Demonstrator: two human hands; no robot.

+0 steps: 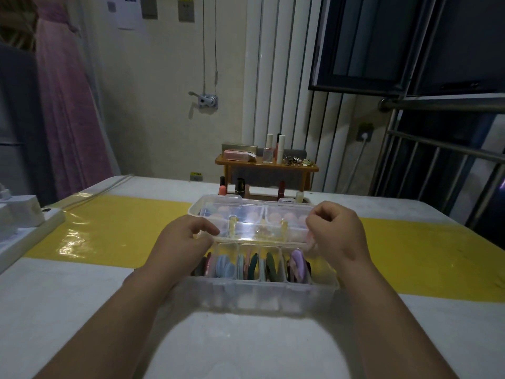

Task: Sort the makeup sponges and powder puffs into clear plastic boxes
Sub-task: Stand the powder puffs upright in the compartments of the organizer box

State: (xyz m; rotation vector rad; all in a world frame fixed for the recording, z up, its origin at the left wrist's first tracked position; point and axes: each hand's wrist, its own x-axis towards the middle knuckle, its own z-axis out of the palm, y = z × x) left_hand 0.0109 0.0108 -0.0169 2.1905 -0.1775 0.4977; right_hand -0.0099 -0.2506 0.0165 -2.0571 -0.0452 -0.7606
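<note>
Holding the clear lid at both ends, prob. to close it: left hand & right hand curled, pinching its edges. Powder puffs stand upright in divided clear box below.

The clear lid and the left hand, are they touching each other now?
Touching. The head view shows the left hand pinching the left corner of the clear lid, which stands half raised over the box.
</note>
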